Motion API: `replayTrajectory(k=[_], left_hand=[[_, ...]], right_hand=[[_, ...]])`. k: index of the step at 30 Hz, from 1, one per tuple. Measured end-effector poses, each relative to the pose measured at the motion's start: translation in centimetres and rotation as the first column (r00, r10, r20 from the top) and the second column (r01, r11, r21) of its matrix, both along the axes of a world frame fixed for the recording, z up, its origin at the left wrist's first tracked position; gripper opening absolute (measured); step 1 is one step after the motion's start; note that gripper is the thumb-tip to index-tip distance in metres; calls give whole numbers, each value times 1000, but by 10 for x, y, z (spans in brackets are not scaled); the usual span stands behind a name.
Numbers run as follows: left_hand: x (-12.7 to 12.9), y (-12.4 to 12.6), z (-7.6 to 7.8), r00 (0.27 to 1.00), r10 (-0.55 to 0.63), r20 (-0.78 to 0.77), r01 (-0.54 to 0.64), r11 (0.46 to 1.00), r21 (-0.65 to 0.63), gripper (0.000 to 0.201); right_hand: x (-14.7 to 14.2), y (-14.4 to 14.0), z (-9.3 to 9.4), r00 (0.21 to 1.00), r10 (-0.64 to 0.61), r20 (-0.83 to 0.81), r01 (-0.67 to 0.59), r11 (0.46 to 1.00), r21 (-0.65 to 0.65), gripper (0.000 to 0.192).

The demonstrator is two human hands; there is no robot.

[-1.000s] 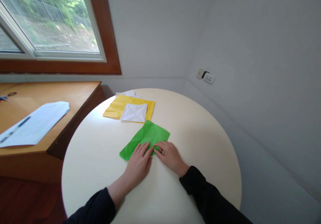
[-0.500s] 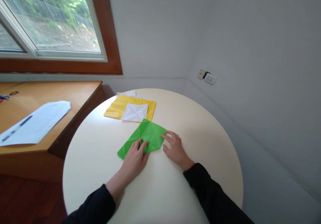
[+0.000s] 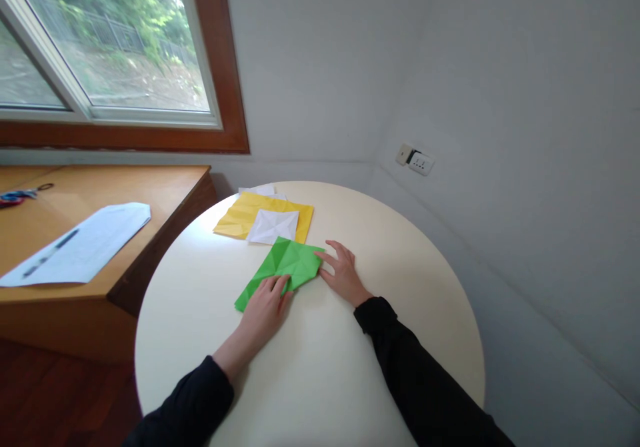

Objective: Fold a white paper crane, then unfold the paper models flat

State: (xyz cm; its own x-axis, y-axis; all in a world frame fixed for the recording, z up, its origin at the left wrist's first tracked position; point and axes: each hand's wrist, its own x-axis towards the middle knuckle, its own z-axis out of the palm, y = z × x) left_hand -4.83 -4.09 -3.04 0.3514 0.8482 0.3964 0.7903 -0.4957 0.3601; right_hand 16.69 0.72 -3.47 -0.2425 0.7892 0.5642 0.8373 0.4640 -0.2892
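A creased sheet of green paper lies at a slant on the white round table, its right corner bent in. My left hand holds down the paper's near edge, its fingers on top and the thumb beside that edge. At the right corner my right hand has the paper between thumb and index finger, with its other fingers spread away. Just beyond the green sheet lie a yellow paper and, on top of it, a small creased white paper.
More white paper lies behind the yellow sheet. On the wooden desk to the left are a large white sheet, a dark pen and scissors. A wall socket is at the back right.
My right hand has moved slightly up and left, and the green paper's right corner is now bent inward between its fingers. My left hand has shifted slightly along the near edge.
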Motion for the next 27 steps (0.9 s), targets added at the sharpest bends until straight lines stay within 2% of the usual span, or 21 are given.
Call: replayTrajectory(k=[5, 8, 11, 14, 16, 18, 20, 22, 24, 25, 27], left_hand=[[-2, -2, -1, 999, 16, 35, -16, 1000, 11, 30], [-4, -3, 2, 997, 36, 62, -36, 999, -4, 33], [-7, -4, 10, 989, 54, 135, -48, 998, -45, 31], [-10, -5, 26, 968, 58, 244, -26, 991, -133, 28], [-13, -7, 40, 934, 88, 346, -17, 979, -202, 26], [-15, -9, 55, 876, 105, 471, 31, 962, -272, 24], [-17, -12, 69, 794, 80, 603, 157, 931, -330, 26], [-18, -16, 79, 689, 84, 720, 295, 875, -383, 30], [-20, -19, 85, 587, 129, 799, 390, 820, -418, 33], [-20, -20, 86, 543, 150, 826, 426, 798, -425, 35], [-21, -22, 84, 473, 185, 861, 483, 763, -430, 37]], right_hand=[[-8, 11, 4, 997, 73, -15, -71, 992, 103, 15], [-13, 9, 15, 994, 103, -23, -99, 986, 136, 10], [-15, 3, 35, 987, 156, -26, -150, 975, 162, 6], [-16, -6, 65, 974, 224, -41, -214, 962, 169, 3], [-16, -11, 87, 955, 280, -97, -264, 953, 147, 4], [-16, -13, 106, 926, 305, -223, -287, 952, 109, 11], [-14, -13, 121, 862, 284, -420, -299, 954, 33, 24], [-12, -11, 130, 760, 219, -612, -329, 942, -72, 49], [-9, -9, 135, 655, 116, -747, -409, 886, -220, 66], [-8, -9, 136, 614, 65, -787, -465, 835, -294, 69], [-7, -12, 136, 559, 10, -829, -606, 688, -400, 61]])
